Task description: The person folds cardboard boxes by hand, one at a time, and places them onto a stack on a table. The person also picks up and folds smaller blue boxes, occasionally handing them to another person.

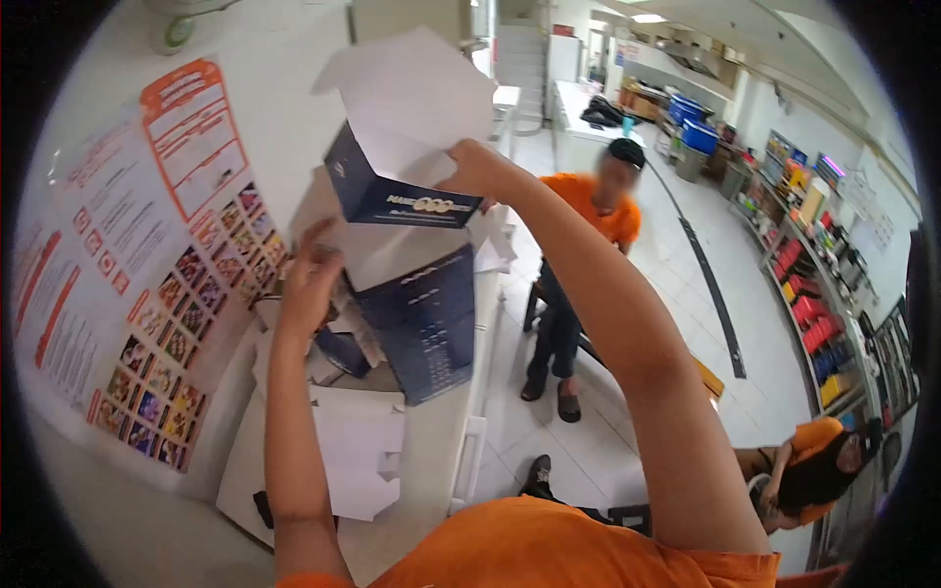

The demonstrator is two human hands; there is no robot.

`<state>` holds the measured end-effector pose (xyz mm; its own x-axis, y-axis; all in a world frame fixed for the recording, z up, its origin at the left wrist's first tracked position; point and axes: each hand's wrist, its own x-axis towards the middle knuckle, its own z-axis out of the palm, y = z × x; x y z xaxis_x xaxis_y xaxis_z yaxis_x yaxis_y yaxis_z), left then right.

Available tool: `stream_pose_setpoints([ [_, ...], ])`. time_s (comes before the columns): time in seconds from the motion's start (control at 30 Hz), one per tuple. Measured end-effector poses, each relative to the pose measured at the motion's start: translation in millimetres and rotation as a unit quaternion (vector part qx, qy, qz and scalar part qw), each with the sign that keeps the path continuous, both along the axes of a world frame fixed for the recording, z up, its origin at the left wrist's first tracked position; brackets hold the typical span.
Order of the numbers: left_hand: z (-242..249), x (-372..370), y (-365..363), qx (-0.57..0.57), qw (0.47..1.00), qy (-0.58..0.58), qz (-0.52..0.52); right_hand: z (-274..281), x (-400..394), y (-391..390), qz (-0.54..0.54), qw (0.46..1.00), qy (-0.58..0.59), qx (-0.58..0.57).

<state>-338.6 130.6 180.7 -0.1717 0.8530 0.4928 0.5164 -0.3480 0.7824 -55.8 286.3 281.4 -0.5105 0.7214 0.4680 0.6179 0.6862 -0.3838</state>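
My right hand [475,171] grips the right edge of an open dark blue box [407,201] with white inside and printed lettering on its front. The box's white lid [412,93] stands raised. It sits on a stack of blue and white cartons, where a larger blue printed panel [417,328] hangs down. At the left of the stack is my left hand [314,274], its fingers bent near the white carton edge; whether it grips anything is unclear. Below lies a flattened white carton piece [358,451] on the counter [446,431].
Posters [147,284] cover the left wall. One person in an orange shirt [593,211] stands beyond the counter; another person [818,470] is at the lower right. Shelves [809,314] with red and yellow bins line the right side. Blue tubs [698,135] stand farther back.
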Motion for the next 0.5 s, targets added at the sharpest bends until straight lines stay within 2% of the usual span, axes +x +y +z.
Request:
stream_pose_setpoints([
  [0.03, 4, -2, -1, 0.007, 1.0, 0.002, 0.013, 1, -11, 11, -0.004, 0.999, -0.028, -0.024],
  [0.1, 8, 4, 0, -0.001, 0.996, 0.072, -0.044, -23, -22, 53, -0.04, 0.986, -0.158, -0.031],
  [0.13, 6, -2, 3, -0.001, 0.997, 0.069, -0.036, -21, -22, 46, -0.047, 0.98, -0.177, -0.077],
  [0.2, 4, -14, 13, 0.014, 0.99, 0.134, -0.036, -8, -23, 23, -0.046, 0.971, -0.2, -0.121],
  [0.23, 12, -14, 9, -0.041, 0.989, 0.138, -0.016, 3, -26, 11, -0.07, 0.936, -0.338, -0.067],
  [0.3, 13, -13, 7, -0.006, 0.99, 0.138, -0.005, 3, -29, 2, -0.083, 0.879, -0.469, -0.007],
  [0.37, 11, -16, 9, 0.022, 0.989, 0.146, -0.004, -1, -25, 0, -0.069, 0.939, -0.328, -0.079],
  [0.5, 4, -16, 11, 0.005, 0.988, 0.148, 0.035, -18, -26, 16, -0.023, 0.957, -0.289, -0.013],
])
